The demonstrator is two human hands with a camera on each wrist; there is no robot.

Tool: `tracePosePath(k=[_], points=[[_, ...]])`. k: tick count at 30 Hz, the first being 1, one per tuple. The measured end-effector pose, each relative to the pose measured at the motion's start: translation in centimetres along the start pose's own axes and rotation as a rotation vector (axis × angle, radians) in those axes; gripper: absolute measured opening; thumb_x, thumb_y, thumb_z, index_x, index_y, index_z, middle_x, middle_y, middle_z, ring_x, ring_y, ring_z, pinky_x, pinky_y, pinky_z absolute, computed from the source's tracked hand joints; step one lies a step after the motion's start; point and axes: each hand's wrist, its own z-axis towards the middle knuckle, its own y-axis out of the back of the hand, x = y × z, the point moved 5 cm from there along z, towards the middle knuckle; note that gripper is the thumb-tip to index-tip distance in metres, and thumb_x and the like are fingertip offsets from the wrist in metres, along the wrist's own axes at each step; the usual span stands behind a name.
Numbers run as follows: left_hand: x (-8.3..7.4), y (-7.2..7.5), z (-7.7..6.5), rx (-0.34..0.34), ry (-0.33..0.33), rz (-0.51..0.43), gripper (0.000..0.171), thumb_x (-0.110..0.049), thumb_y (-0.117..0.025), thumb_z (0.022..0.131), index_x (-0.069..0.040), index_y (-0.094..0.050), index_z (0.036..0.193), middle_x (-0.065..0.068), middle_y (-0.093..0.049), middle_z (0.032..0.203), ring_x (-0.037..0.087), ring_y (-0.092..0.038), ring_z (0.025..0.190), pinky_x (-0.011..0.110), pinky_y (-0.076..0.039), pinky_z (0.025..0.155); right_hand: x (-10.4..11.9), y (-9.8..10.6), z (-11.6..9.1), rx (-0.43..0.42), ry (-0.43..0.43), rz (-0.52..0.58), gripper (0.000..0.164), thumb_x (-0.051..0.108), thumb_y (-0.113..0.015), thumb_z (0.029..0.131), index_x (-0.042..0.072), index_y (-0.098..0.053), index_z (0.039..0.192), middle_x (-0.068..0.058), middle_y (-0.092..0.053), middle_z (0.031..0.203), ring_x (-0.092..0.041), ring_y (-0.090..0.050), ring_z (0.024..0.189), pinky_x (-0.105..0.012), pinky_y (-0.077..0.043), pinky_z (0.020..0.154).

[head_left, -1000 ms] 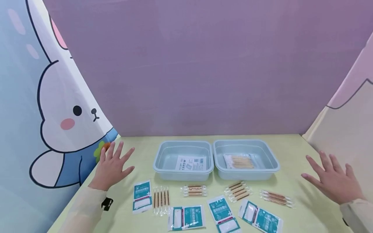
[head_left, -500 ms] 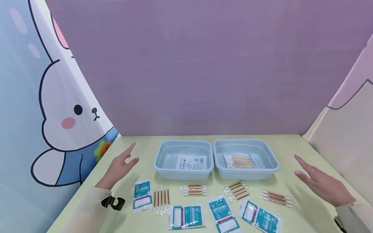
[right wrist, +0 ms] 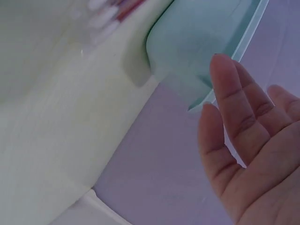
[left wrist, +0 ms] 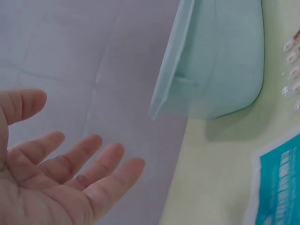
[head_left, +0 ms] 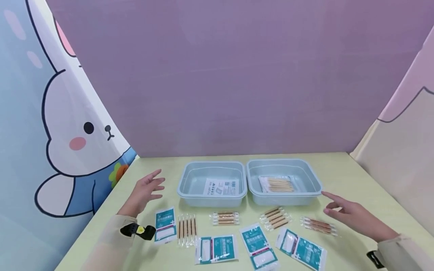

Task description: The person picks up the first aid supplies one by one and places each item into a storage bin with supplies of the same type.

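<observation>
My left hand (head_left: pixel 144 192) hovers left of the left blue bin (head_left: pixel 213 202), fingers relaxed and holding nothing. Beyond the right bin's (head_left: pixel 285 200) front right corner, my right hand (head_left: pixel 350 214) hangs with its index finger stretched toward the rim and nothing in its grasp. A printed white card (head_left: pixel 221 187) lies in the left bin; a clear bag of wooden cotton swabs (head_left: pixel 279 184) lies in the right one. Nearest my left hand is a teal dressing packet (head_left: pixel 165 224). A sealed pack of brown-stick swabs (head_left: pixel 318 226) is nearest my right hand.
In front of the bins lie more teal packets, one left of centre (head_left: pixel 217 249), one central (head_left: pixel 259 246), one to the right (head_left: pixel 301 249). Several brown-stick swab packs (head_left: pixel 187 230) lie among them. A purple backdrop (head_left: pixel 217 82) rises behind the pale yellow table (head_left: pixel 359 177).
Both hands have come inward and turned from spread, palm-down fingers to a sideways pose. The right hand has moved left toward the right bin. Packets and bins stay in place; the view shifted slightly.
</observation>
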Motion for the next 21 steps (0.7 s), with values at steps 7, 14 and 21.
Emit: tracePosePath(k=[7, 14, 21], points=[[1.4, -1.4, 0.8, -0.024, 0.058, -0.043, 0.061, -0.026, -0.047, 0.101, -0.007, -0.019, 0.153, 0.028, -0.034, 0.146, 0.044, -0.045, 0.124, 0.049, -0.047, 0.094, 1.4, -1.9, 0.3, 0.081, 0.114, 0.112, 0.053, 0.017, -0.06, 0.095, -0.015, -0.043, 0.133, -0.009, -0.065, 0.096, -0.007, -0.059, 0.074, -0.025, -0.049, 0.061], [2.0, -3.2, 1.0, 0.016, 0.135, -0.016, 0.061, -0.024, -0.052, 0.099, -0.004, -0.026, 0.15, 0.029, -0.041, 0.14, 0.041, -0.056, 0.111, 0.041, -0.055, 0.082, 3.5, -5.2, 1.3, 0.293, 0.178, 0.17, 0.057, 0.012, -0.068, 0.087, -0.019, -0.044, 0.128, 0.0, -0.063, 0.084, -0.007, -0.056, 0.074, -0.025, -0.048, 0.062], [2.5, -3.5, 1.2, -0.01, 0.164, -0.038, 0.057, -0.026, -0.05, 0.1, -0.003, -0.03, 0.147, 0.028, -0.038, 0.141, 0.042, -0.055, 0.111, 0.042, -0.055, 0.082, 5.7, -9.2, 2.2, 0.344, -0.024, 0.193, 0.069, 0.012, -0.075, 0.08, -0.009, -0.041, 0.137, -0.005, -0.058, 0.08, -0.022, -0.055, 0.07, -0.031, -0.046, 0.061]])
